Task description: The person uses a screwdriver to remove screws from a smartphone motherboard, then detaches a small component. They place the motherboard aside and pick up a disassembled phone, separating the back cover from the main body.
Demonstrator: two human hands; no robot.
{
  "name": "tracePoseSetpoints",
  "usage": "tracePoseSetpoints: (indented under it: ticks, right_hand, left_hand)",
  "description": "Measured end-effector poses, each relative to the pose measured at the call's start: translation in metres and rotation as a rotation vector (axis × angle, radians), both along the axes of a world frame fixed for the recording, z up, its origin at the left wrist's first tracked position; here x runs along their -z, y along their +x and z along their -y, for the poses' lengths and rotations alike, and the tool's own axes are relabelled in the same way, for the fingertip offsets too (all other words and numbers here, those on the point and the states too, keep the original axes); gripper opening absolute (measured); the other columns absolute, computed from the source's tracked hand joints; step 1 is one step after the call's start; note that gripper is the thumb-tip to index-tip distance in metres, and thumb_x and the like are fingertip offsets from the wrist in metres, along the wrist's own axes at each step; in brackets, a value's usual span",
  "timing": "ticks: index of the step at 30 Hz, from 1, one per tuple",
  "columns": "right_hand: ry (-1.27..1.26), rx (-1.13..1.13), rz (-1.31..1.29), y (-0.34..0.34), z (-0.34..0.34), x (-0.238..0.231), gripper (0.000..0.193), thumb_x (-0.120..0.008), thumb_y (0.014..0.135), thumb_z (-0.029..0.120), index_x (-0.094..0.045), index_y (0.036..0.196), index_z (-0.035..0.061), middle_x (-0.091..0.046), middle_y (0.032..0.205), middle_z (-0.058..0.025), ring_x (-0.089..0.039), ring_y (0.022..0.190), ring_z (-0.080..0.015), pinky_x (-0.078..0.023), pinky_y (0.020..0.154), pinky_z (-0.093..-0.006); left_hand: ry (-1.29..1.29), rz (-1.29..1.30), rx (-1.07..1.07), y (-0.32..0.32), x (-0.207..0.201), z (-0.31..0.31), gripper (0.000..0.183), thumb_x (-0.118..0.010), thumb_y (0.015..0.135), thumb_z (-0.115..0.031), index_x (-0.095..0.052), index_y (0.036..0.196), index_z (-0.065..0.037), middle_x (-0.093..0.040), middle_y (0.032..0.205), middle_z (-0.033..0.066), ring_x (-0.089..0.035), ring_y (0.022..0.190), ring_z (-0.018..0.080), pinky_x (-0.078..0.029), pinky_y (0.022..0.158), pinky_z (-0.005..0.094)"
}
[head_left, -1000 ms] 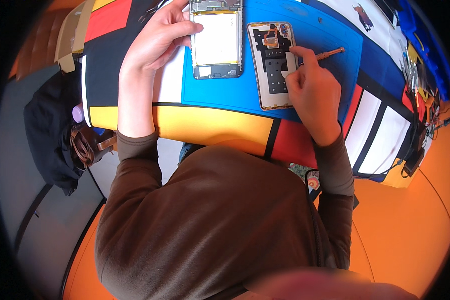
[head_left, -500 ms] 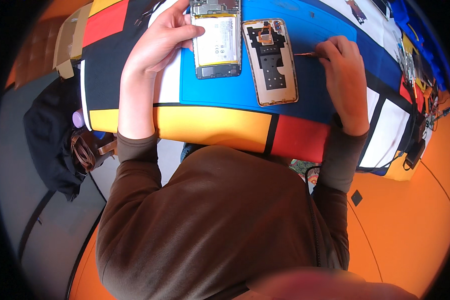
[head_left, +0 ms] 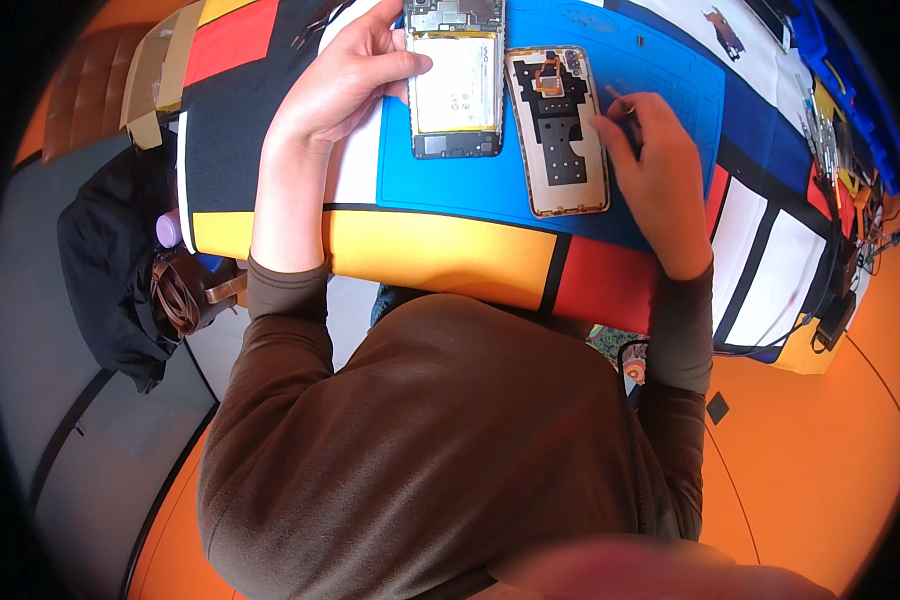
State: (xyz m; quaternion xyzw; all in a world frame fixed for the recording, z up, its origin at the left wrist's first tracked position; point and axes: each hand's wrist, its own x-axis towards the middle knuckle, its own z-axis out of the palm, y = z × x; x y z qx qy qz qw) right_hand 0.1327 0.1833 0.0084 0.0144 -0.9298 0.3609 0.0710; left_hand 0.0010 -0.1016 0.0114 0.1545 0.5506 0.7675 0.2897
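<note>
My left hand (head_left: 355, 75) grips the left edge of an opened smartphone (head_left: 459, 90), its thumb lying over the side. The phone's white battery and dark circuit board show; its upper end runs out of the picture. Just right of it lies the phone's detached back cover (head_left: 567, 150), inner side up, with black padding and a small orange flex cable (head_left: 549, 78). By the cover's right edge, my right hand (head_left: 658, 165) has its fingers curled around a slim pointed tool (head_left: 612, 92). Most of that tool is hidden, so its exact kind is unclear.
The phone parts are on a blue work mat (head_left: 440, 185) over a colour-blocked tablecloth (head_left: 410, 240). Slim tools and cables (head_left: 830, 150) crowd the table's right edge beside a blue bin (head_left: 875, 100). At left are a cardboard box (head_left: 160, 75), a black cloth (head_left: 110, 270) and a brown bag (head_left: 185, 290).
My right hand has turned and shifted slightly down and left, closer to the back cover. The tool's tip now points more upward. The whole view has slid a little; my left hand keeps its grip.
</note>
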Motion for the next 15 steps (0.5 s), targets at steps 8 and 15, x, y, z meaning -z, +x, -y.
tracePoseSetpoints:
  ticks: [8,15]
  right_hand:
    - [0.193,0.085,0.061,0.003,-0.009,-0.008,0.015,-0.065,0.097,0.016,-0.062,0.096,0.001,-0.068,0.092,-0.0167,-0.068,0.084,-0.0371,-0.053,0.07,-0.0416]
    - [0.185,0.112,0.218,0.003,-0.051,-0.021,0.018,-0.065,0.097,0.017,-0.06,0.099,0.0001,-0.063,0.084,-0.0204,-0.061,0.079,-0.0399,-0.048,0.068,-0.0414]
  left_hand:
    - [0.003,0.006,0.007,0.003,-0.01,-0.005,0.092,-0.062,0.079,0.013,-0.026,0.162,-0.001,-0.065,0.132,0.0066,-0.063,0.073,0.0038,-0.052,0.061,0.0175]
    - [-0.092,-0.041,0.027,0.008,-0.002,-0.009,0.088,-0.068,0.085,0.008,-0.023,0.161,0.004,-0.068,0.118,0.0091,-0.066,0.076,0.007,-0.056,0.063,0.0206]
